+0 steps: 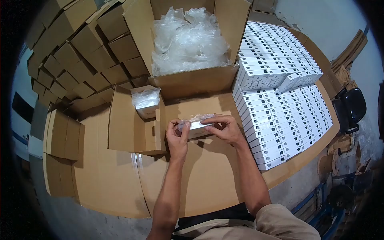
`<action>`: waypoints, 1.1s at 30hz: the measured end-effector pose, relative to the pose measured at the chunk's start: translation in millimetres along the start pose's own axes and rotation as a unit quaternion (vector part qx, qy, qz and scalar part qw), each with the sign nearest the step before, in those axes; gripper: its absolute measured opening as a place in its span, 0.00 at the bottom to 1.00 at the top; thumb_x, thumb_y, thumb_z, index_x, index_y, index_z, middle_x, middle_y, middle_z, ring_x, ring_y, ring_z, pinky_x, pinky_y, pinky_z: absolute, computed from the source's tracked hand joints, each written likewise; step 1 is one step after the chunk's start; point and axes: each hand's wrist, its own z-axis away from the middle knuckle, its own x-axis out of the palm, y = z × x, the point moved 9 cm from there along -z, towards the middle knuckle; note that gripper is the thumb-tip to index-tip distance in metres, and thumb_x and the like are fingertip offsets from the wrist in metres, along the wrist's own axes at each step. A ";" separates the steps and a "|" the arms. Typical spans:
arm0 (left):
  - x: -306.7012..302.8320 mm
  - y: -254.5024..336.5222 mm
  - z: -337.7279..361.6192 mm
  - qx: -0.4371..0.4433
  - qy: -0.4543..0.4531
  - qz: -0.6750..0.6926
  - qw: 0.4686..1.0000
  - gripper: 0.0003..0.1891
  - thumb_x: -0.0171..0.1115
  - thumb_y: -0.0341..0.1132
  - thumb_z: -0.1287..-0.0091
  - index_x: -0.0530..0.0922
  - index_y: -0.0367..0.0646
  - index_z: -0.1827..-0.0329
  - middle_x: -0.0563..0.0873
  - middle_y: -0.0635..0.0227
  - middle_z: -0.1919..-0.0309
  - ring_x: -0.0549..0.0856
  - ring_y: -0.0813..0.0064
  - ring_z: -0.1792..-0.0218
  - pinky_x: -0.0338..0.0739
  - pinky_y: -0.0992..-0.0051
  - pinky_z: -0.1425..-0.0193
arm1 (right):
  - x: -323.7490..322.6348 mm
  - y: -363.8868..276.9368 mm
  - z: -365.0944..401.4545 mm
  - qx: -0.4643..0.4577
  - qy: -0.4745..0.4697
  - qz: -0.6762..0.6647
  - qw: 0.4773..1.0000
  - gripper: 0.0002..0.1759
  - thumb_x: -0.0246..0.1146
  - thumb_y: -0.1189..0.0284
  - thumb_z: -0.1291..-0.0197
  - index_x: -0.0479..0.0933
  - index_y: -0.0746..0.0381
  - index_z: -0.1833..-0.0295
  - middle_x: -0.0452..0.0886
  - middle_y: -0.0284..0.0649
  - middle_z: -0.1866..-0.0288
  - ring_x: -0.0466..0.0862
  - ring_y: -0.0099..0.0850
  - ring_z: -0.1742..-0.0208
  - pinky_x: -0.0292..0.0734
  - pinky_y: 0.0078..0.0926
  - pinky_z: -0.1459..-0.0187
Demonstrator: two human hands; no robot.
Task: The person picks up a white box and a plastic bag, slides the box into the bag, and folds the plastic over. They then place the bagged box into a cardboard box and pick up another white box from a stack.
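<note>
Between my two hands is a small white box (197, 125) with clear plastic film around its upper side. My left hand (178, 137) grips its left end, thumb on the front. At the right end, my right hand (226, 129) pinches the film and box with thumb and forefinger. Just left of my left hand stands an open cardboard carton (126, 120). Plastic-wrapped white boxes (146, 103) sit in the carton's back part; its front part shows bare cardboard.
Behind my hands a large carton (196, 82) holds a heap of clear plastic bags (188, 40). Stacked rows of white boxes (280, 120) fill the right side. Brown cartons (86, 44) are piled at back left, with more cartons (62, 136) at the left edge. A black chair (354, 105) stands far right.
</note>
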 end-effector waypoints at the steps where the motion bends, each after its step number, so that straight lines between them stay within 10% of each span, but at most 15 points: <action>1: 1.0 2.3 -0.3 0.003 0.000 -0.001 1.000 0.12 0.70 0.35 0.25 0.75 0.42 0.50 0.82 0.74 0.63 0.78 0.86 0.62 0.72 0.81 0.58 | -0.5 -1.1 -0.8 -0.009 0.006 0.007 1.000 0.15 0.72 0.80 0.37 0.89 0.63 0.45 0.90 0.41 0.43 0.87 0.27 0.45 0.83 0.27 0.43; 17: 2.2 0.8 -3.0 -0.005 -0.004 -0.011 1.000 0.14 0.69 0.35 0.25 0.74 0.40 0.46 0.83 0.70 0.58 0.80 0.82 0.56 0.76 0.77 0.50 | -3.7 -5.2 0.1 0.023 0.041 0.029 0.998 0.16 0.76 0.78 0.39 0.87 0.66 0.45 0.90 0.37 0.51 0.86 0.24 0.49 0.82 0.23 0.49; 23: 12.6 40.0 15.3 0.150 0.053 -0.057 0.986 0.18 0.68 0.31 0.26 0.73 0.37 0.38 0.84 0.60 0.50 0.80 0.69 0.43 0.74 0.69 0.36 | -5.3 -8.6 -1.3 0.001 0.044 0.060 0.997 0.14 0.75 0.78 0.38 0.86 0.68 0.47 0.91 0.39 0.56 0.88 0.23 0.55 0.84 0.23 0.53; 29: 44.8 87.0 55.5 0.465 0.027 -0.400 0.789 0.19 0.70 0.28 0.32 0.79 0.41 0.38 0.86 0.60 0.45 0.81 0.55 0.38 0.73 0.56 0.31 | -7.2 -2.6 -2.9 -0.029 0.052 0.031 0.998 0.14 0.75 0.78 0.38 0.85 0.68 0.47 0.91 0.40 0.55 0.89 0.26 0.54 0.84 0.26 0.50; 33: 55.5 77.4 51.7 0.425 -0.046 -0.461 0.777 0.15 0.70 0.26 0.34 0.84 0.45 0.44 0.89 0.69 0.47 0.81 0.58 0.38 0.71 0.54 0.28 | -8.2 -10.7 -2.0 -0.043 0.058 0.077 0.994 0.14 0.75 0.77 0.38 0.85 0.68 0.48 0.91 0.41 0.54 0.89 0.28 0.53 0.83 0.27 0.47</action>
